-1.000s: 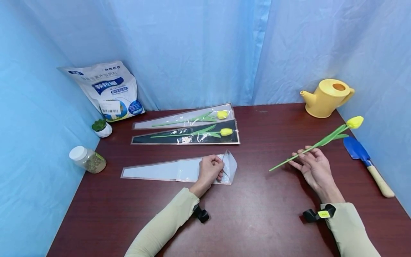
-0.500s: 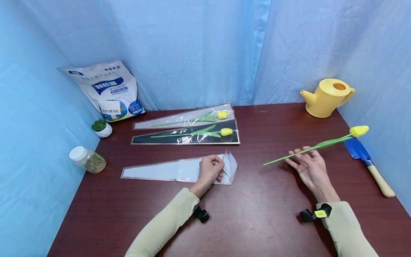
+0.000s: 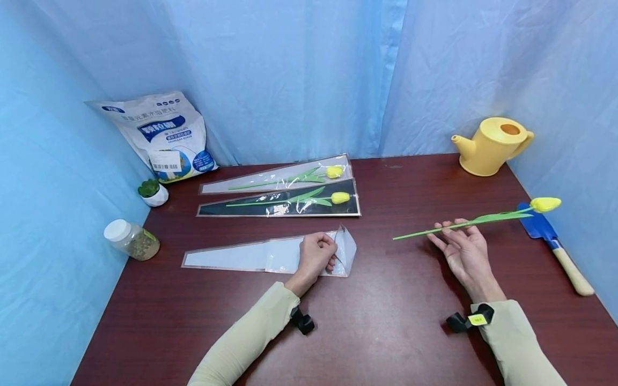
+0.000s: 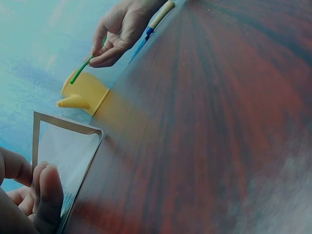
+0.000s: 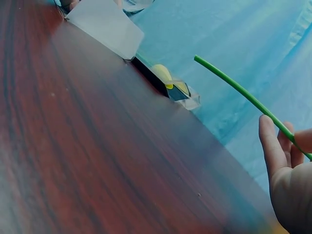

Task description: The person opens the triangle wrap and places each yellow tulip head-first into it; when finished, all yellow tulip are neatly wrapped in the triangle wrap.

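My left hand (image 3: 317, 257) pinches the upper layer of a white, clear-fronted flower sleeve (image 3: 241, 255) near its wide right end. That end gapes, its flap lifted off the table, as the left wrist view also shows at the sleeve's mouth (image 4: 68, 141). Off to the right, my right hand (image 3: 467, 258) holds a yellow tulip (image 3: 545, 204) by its green stem (image 5: 234, 85), between thumb and fingers. The stem's bare end points left toward the sleeve, apart from it. The bloom hangs over the blue trowel (image 3: 536, 222) at the right.
Behind lie two sleeves, one white (image 3: 275, 182) and one black (image 3: 256, 209), each with a yellow tulip inside. A fertilizer bag (image 3: 164, 136), small potted succulent (image 3: 155, 194) and lidded jar (image 3: 137, 244) stand left. A yellow watering can (image 3: 487, 150) stands back right.
My right hand has shifted slightly left and turned the tulip from a steep slant to nearly level, its bloom lower and its stem end higher. The left hand and sleeve have stayed put.
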The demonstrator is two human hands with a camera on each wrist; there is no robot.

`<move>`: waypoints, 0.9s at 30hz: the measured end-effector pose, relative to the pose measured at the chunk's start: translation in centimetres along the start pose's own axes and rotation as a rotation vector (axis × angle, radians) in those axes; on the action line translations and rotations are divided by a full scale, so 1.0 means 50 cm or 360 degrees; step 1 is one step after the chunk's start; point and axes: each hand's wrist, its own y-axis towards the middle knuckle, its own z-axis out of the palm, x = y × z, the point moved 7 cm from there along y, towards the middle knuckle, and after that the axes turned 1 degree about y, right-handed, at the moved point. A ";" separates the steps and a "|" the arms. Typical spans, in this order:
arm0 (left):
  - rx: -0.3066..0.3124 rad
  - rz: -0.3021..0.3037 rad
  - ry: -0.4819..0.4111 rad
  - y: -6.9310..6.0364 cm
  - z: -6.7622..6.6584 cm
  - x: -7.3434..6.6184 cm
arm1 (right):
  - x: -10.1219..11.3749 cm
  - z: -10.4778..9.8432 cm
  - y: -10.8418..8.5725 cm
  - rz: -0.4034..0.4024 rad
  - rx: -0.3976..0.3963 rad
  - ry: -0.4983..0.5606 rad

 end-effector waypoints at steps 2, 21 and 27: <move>0.0002 -0.0005 -0.0002 0.000 0.000 0.000 | -0.002 0.002 0.000 -0.0012 -0.0014 0.0029; -0.0008 -0.0011 0.0019 -0.001 0.000 0.001 | -0.039 0.066 -0.003 -0.0091 -0.0013 -0.0056; -0.0015 0.0004 0.0037 -0.001 -0.001 0.001 | -0.062 0.088 -0.001 -0.0099 -0.0042 -0.0113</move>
